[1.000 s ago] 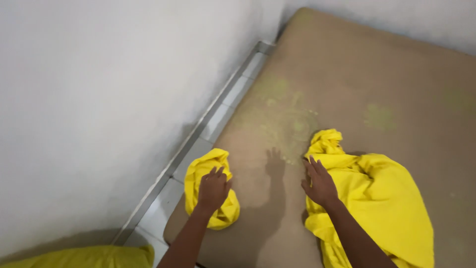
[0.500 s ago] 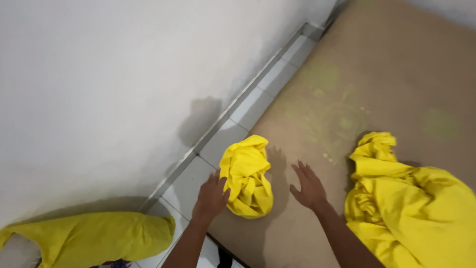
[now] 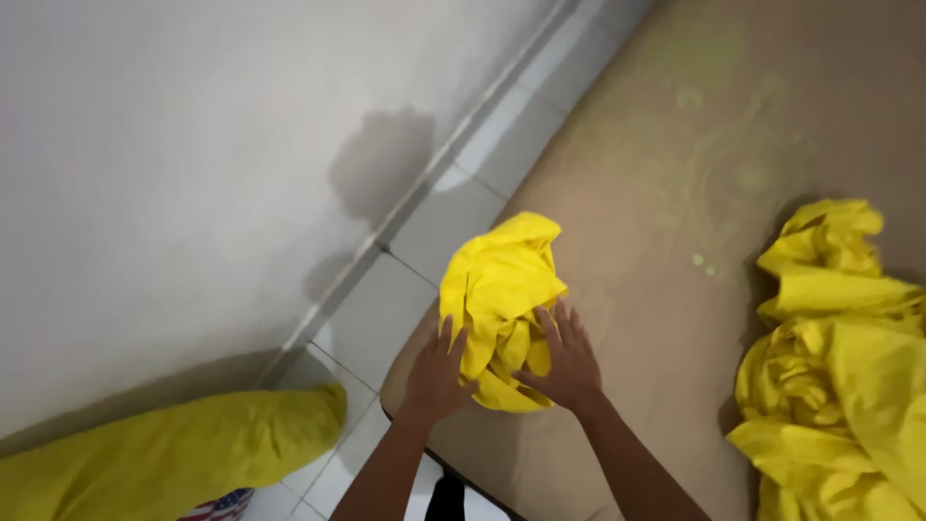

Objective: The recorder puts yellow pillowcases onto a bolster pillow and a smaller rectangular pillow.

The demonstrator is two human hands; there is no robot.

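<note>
Head view: both hands cup a crumpled yellow cloth bundle (image 3: 502,309) at the mattress (image 3: 675,318) corner. Left hand (image 3: 439,378) presses its 8 o'clock side, right hand (image 3: 569,365) its 5 o'clock side, fingers spread, so it stays gathered. Larger yellow sheet (image 3: 839,357) heaps at 3 o'clock; yellow pillow (image 3: 164,453) lies on the tiled floor (image 3: 376,309) at 8 o'clock.
</note>
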